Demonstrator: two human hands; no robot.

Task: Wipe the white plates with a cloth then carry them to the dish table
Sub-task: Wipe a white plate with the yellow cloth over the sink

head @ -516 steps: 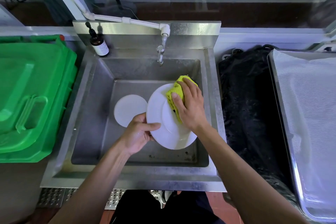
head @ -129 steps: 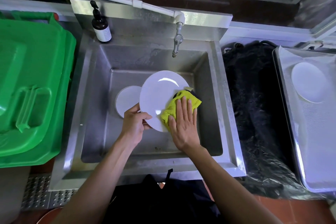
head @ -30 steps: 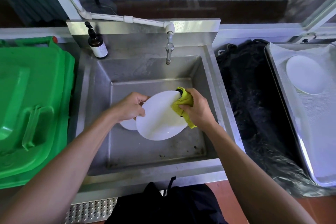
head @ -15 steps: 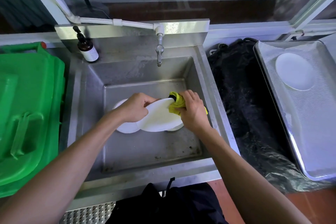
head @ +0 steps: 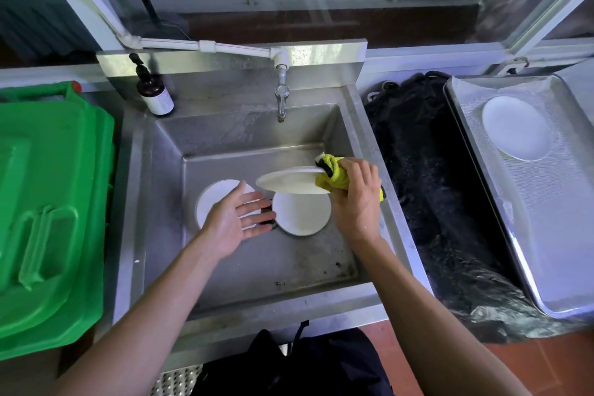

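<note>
Four round white plates are in view: two lie flat on the floor of the stainless steel sink (head: pixel 160 202) at centre frame, the left one (head: pixel 215 199) and the right one (head: pixel 302 215), while a third (head: pixel 514 127) rests on the grey-lined metal tray (head: pixel 562 235) at right, apparently the dish table. The right hand (head: pixel 356 199) pinches the fourth plate (head: pixel 289 183) nearly level through a bunched yellow cloth (head: pixel 334 175), likely for carrying. The left hand (head: pixel 238 222) hovers, fingers spread, holding nothing.

Steel sink (head: pixel 160 202) with two white plates (head: pixel 302 215) on its floor, brown bottle (head: pixel 153 92) far left ledge, metal tray (head: pixel 546 235) right bearing one plate (head: pixel 514 128)
</note>
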